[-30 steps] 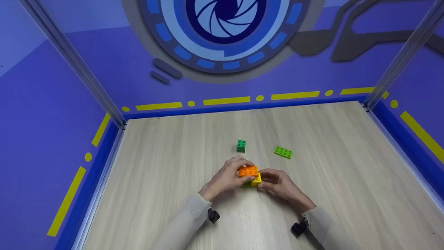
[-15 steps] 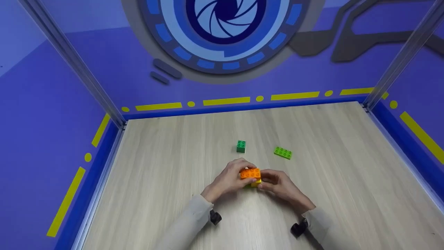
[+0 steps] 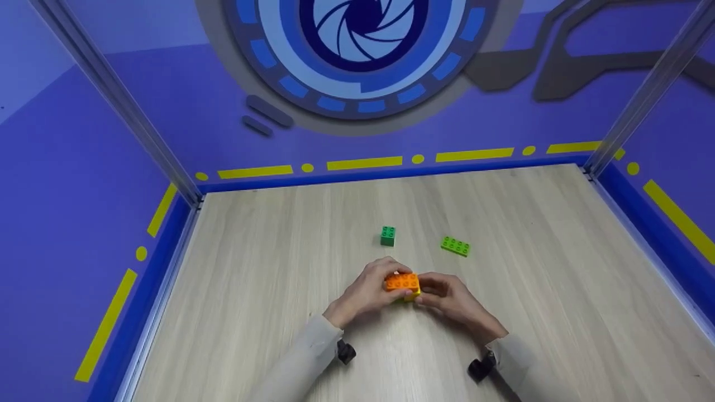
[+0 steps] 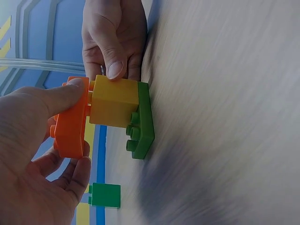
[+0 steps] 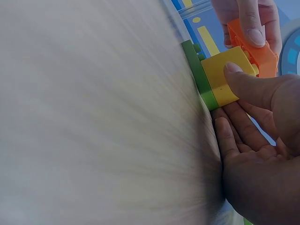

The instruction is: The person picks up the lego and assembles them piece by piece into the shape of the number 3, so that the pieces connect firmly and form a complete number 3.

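My left hand pinches an orange toy building brick between thumb and fingers. In the left wrist view the orange brick lies right at the studs of a yellow brick, slightly tilted to it. That yellow brick sits on one end of a flat green brick, whose other studs are bare. From the right, my right hand grips the yellow brick, its thumb pressed on the side in the right wrist view, where the yellow brick and flat green brick stand on the table.
Beyond the hands, a dark green brick stands on the wooden table. A flat lime-green brick lies farther right. Blue printed walls enclose the table at the back and both sides.
My left hand has moved the orange brick slightly right and toward me, so it now covers most of the yellow brick in the head view. My right hand has stayed in place.
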`<state>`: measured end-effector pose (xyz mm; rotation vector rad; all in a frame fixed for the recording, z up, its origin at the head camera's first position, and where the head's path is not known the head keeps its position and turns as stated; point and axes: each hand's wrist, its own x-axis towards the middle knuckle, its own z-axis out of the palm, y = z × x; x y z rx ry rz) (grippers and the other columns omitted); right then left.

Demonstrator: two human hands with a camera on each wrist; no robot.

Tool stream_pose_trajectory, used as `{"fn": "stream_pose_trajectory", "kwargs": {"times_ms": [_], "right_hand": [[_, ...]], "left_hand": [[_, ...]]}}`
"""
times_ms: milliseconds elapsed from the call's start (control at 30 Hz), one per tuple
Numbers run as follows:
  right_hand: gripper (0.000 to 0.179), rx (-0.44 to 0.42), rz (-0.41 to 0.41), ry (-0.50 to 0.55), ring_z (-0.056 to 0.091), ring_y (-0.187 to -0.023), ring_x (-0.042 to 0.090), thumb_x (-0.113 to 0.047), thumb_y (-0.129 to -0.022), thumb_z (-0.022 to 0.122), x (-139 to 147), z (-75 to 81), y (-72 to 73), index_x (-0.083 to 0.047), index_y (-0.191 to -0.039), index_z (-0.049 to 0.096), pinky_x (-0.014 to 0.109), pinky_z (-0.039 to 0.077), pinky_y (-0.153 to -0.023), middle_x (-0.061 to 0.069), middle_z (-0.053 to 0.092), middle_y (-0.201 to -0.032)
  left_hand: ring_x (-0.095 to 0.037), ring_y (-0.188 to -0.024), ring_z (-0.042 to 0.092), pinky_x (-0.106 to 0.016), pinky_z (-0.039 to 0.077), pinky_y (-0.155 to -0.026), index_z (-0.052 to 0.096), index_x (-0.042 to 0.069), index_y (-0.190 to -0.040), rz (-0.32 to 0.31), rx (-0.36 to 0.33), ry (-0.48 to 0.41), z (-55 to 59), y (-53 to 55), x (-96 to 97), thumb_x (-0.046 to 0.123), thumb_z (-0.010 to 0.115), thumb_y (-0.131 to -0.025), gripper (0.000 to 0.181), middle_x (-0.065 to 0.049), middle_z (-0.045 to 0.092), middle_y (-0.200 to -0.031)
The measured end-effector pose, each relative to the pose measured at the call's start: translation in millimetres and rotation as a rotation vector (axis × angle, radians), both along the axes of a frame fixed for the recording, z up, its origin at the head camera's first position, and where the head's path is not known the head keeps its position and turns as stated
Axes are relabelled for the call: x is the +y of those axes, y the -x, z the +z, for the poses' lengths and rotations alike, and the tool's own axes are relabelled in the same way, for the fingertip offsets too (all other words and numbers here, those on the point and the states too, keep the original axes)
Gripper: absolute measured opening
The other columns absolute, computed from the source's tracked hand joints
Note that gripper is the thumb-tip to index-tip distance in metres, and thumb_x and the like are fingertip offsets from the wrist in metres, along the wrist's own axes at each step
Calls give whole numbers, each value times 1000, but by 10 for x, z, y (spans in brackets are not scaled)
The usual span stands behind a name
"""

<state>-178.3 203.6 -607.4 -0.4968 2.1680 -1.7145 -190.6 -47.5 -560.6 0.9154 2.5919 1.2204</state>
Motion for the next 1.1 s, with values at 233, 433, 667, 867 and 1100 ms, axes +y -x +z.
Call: {"fn": "stream_pose_trajectory", "kwargs": {"times_ms": [233,433,667,867,1100], "right_hand": [[42,-14,0,9,64,-134,37,-8,-98,77,-14,-2,-3,-6,-140,68,25,55,-106,19,67,-144],[42,-15,4,17,64,-135,37,-8,-99,77,-19,-10,-3,-7,-139,69,25,55,-106,19,67,-144],[40,-8,-6,2,64,-134,35,-12,-100,77,-21,-15,-6,-10,-139,70,25,55,-106,17,67,-143],[40,-19,-14,-2,65,-133,36,-11,-99,77,-19,3,-7,-8,-138,70,25,56,-105,18,68,-142],[39,-25,-22,3,67,-129,36,-9,-98,78,-22,10,-14,-7,-137,70,25,57,-102,18,70,-138]], "left_hand": [[-8,-109,59,-24,51,-97,73,19,-129,2,9,7,3,-4,11,32,79,-99,33,4,69,-123],[-7,-106,60,-23,52,-95,74,18,-128,-5,14,9,1,-2,19,32,79,-99,32,4,69,-121],[-7,-106,59,-22,51,-95,74,20,-128,-5,-1,25,3,6,29,32,80,-99,33,5,68,-122],[-7,-104,59,-22,51,-93,75,20,-128,-3,3,32,8,12,38,33,81,-98,33,5,68,-119],[-7,-103,59,-22,52,-94,76,18,-127,-5,64,80,33,7,74,31,81,-97,33,4,69,-116]]}}
